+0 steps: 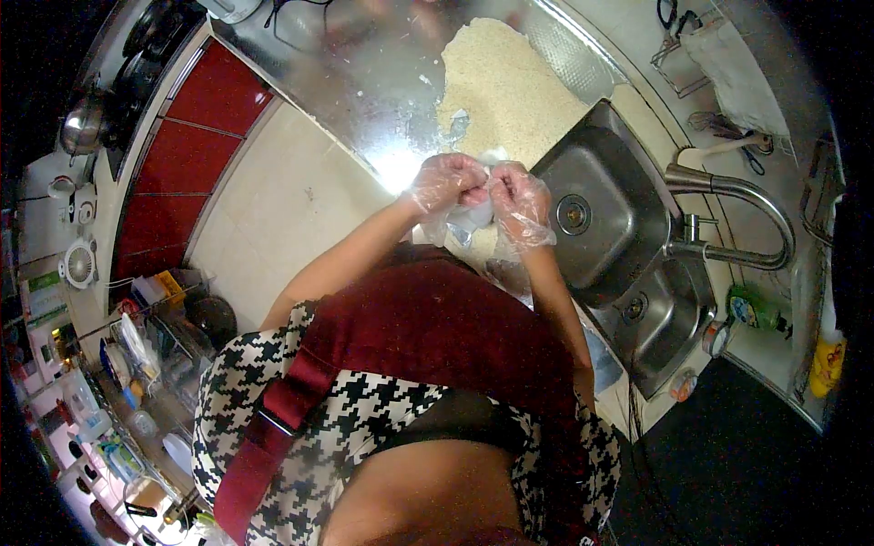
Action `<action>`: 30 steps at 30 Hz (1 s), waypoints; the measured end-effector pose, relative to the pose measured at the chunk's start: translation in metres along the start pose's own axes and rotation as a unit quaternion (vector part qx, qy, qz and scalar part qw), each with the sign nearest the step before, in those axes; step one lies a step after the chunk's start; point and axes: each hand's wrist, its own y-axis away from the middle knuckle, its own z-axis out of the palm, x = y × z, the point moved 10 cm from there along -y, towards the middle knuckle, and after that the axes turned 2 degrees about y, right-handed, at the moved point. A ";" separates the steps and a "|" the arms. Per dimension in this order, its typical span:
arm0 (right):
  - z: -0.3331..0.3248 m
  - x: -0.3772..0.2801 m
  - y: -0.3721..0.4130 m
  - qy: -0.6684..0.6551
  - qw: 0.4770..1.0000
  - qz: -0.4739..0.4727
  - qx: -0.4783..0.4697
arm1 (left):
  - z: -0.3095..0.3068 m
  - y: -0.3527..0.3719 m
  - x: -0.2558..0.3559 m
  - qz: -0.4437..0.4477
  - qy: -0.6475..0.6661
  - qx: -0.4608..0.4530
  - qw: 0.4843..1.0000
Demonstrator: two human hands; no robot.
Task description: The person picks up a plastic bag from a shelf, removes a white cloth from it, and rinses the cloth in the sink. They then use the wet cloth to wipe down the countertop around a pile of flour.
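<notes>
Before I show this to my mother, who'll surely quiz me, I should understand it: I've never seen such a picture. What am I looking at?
There's no machine here. A camera worn on a person's head looks down, which is why their dark red garment fills the lower middle. Their left hand and right hand, in thin clear plastic gloves, meet with fingers bent. Something white shows beneath; whether it's held, I can't tell. Beyond, a pale speckled patch lies on the shiny metal counter. The steel sink is to the right.
</notes>
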 end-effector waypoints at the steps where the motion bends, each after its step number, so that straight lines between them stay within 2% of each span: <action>1: 0.000 -0.001 0.000 0.000 1.000 0.000 0.000 | 0.003 0.002 0.001 -0.016 0.010 -0.010 1.000; 4: 0.000 0.002 0.001 0.010 1.000 0.002 0.004 | 0.009 0.006 0.010 -0.002 -0.063 -0.024 0.998; 6: 0.006 0.022 0.004 -0.104 0.995 0.010 0.008 | 0.008 0.001 0.006 0.029 -0.076 -0.023 0.996; 7: 0.007 0.027 0.005 -0.104 0.995 0.010 0.008 | 0.009 0.000 0.009 0.059 -0.088 -0.022 0.994; 8: 0.013 0.036 0.006 -0.166 0.985 0.039 -0.014 | 0.009 -0.001 0.006 0.059 -0.088 -0.022 0.994; 9: 0.019 0.044 0.008 -0.227 0.971 0.069 -0.036 | 0.006 -0.001 0.010 0.080 -0.108 0.001 0.991; 10: 0.019 0.041 0.008 -0.227 0.971 0.069 -0.036 | 0.003 -0.001 0.013 0.100 -0.129 0.023 0.986; 12: 0.029 0.049 0.014 -0.393 0.902 0.174 -0.030 | -0.001 -0.004 0.010 0.099 -0.115 0.040 0.988; 14: 0.026 0.041 0.012 -0.347 0.919 0.189 -0.017 | -0.003 -0.005 0.009 0.097 -0.101 0.057 0.988; 16: 0.028 0.052 0.014 -0.300 0.932 0.203 -0.004 | 0.011 0.001 0.023 0.168 -0.230 0.043 0.958; 18: 0.040 0.085 0.020 -0.312 0.923 0.224 -0.007 | 0.020 0.005 0.018 0.161 -0.251 0.031 0.954; 22: 0.018 0.097 0.016 -0.253 0.922 0.292 0.028 | 0.028 0.008 0.001 0.139 -0.312 0.004 0.940; 24: -0.002 0.064 -0.002 -0.423 0.860 0.273 0.082 | 0.017 -0.002 -0.010 0.156 -0.320 0.011 0.934; 25: -0.010 0.047 -0.012 -0.485 0.839 0.232 0.085 | 0.012 -0.005 -0.010 0.126 -0.285 0.013 0.950; 26: -0.019 0.040 -0.019 -0.486 0.839 0.229 0.089 | 0.011 -0.001 -0.004 0.097 -0.248 0.016 0.964; 27: -0.031 0.037 -0.025 -0.417 0.873 0.231 0.099 | 0.014 0.011 0.021 0.166 -0.263 0.028 0.950; 28: -0.039 0.037 -0.031 -0.346 0.903 0.231 0.107 | 0.008 0.011 0.024 0.167 -0.263 0.028 0.950; 30: -0.040 0.052 -0.043 -0.372 0.893 0.220 0.124 | 0.005 0.019 0.050 0.283 -0.320 0.027 0.904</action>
